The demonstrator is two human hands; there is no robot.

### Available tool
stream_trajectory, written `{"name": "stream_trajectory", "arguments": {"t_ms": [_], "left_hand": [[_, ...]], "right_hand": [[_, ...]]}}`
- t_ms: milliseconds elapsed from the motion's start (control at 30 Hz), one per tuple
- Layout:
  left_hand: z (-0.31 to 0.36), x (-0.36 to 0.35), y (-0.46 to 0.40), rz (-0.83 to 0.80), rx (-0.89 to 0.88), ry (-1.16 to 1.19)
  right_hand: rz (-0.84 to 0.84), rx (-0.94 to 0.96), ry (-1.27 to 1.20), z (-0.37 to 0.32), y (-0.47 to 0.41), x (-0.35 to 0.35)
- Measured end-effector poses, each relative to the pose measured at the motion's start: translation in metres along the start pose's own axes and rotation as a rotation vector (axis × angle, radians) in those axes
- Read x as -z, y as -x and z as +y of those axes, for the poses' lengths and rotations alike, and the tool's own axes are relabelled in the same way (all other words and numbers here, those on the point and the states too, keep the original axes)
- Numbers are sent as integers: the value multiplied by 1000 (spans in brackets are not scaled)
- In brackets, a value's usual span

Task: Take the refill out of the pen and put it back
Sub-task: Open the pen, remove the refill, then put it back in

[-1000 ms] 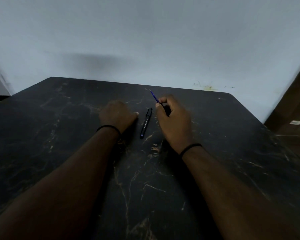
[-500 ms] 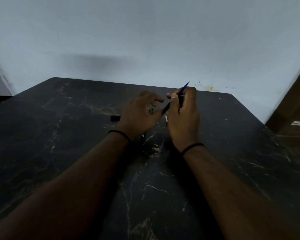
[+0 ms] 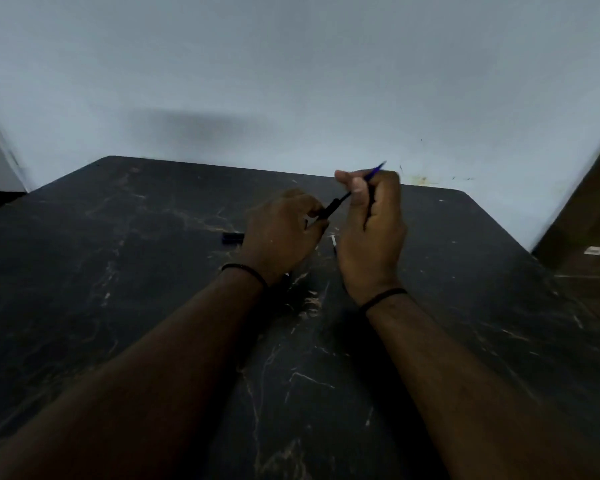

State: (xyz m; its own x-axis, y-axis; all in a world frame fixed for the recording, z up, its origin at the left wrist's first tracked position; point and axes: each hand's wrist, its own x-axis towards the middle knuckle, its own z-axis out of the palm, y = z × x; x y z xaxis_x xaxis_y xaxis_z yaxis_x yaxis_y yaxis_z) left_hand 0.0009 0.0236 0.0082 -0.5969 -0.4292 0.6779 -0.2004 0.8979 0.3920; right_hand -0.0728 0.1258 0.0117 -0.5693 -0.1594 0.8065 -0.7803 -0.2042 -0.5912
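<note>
Two hands up over the dark table (image 3: 153, 306), head view only. Left hand (image 3: 281, 233) pinches the black pen barrel (image 3: 331, 207); right hand (image 3: 373, 230) is closed around the blue refill (image 3: 374, 171), its lower end meeting the barrel mouth. A small dark piece (image 3: 232, 238), likely the cap, lies just left. Judged step: reinsertion. Next move calls for keeping both in line while pushing the refill home.

Table (image 3: 125, 271) is showing a dark, marble-patterned top with pale veins, smooth and faintly glossy. Pen barrel (image 3: 330, 208) is reading as matt black plastic; refill (image 3: 376, 169) is looking like thin blue plastic with a slight sheen. Wall (image 3: 291, 81) is appearing as matt painted plaster, lightly stained near the table edge
</note>
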Motion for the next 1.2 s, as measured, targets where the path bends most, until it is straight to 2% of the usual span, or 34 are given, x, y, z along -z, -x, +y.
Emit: {"name": "stream_trajectory", "arguments": {"t_ms": [133,233,333,433,500,600,1000,1200], "left_hand": [[-8,2,0,82,103,-34],[-14,4,-1,137,173,-13],[-17,2,-2,127,183,0],[-16,0,-2,112,178,32],[-14,0,-2,98,175,40],[-13,-1,-2,79,187,51],[-10,1,-1,43,223,52],[-13,0,-1,25,225,28]], "right_hand": [[149,28,-180,-7,-15,4],[147,-5,-51,3,-20,13],[63,-98,252,29,-22,23],[-97,-310,519,53,-24,33],[-214,-420,598,64,-24,40],[-311,-475,698,71,-24,44],[-415,-457,818,68,-26,35],[-429,-465,787,71,-29,35]]}}
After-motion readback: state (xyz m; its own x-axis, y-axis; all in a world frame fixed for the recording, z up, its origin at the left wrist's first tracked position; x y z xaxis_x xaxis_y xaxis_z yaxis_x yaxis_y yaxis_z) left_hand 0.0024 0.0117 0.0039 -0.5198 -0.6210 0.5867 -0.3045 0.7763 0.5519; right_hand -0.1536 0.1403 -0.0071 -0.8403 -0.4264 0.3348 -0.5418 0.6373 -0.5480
